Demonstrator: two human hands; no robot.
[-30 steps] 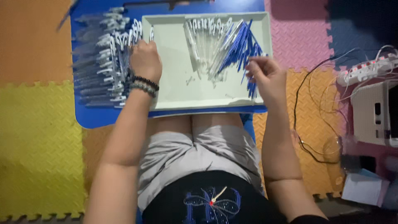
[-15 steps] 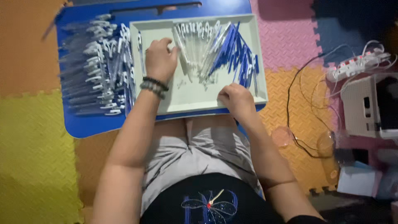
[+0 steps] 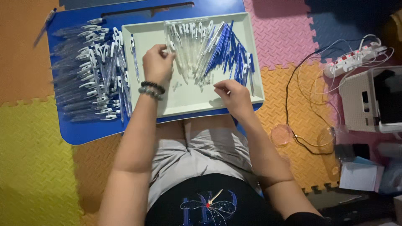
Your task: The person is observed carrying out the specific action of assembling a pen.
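Observation:
A pale green tray (image 3: 188, 104) lies on a blue lap table (image 3: 83, 129) over my knees. In the tray are a heap of clear pen barrels (image 3: 190, 46), a heap of blue pen parts (image 3: 230, 50) and some tiny loose pieces (image 3: 205, 81). My left hand (image 3: 157, 65), with bead bracelets on the wrist, pinches at the left edge of the clear barrels. My right hand (image 3: 234, 96) rests curled on the tray's front right, its fingertips by the tiny pieces; what it holds is hidden. Several assembled pens with white clips (image 3: 96, 71) are piled left of the tray.
One pen (image 3: 134, 54) lies alone in the tray's left part and another pen (image 3: 46, 21) on the orange foam mat. To the right are a power strip (image 3: 356, 60), black and white cables (image 3: 301, 104), a white box-shaped device (image 3: 368, 100) and two clear round lids (image 3: 282, 134).
My left hand moved from the pen pile into the tray to the clear barrels. My right hand left the blue parts and came down to the tray's front right.

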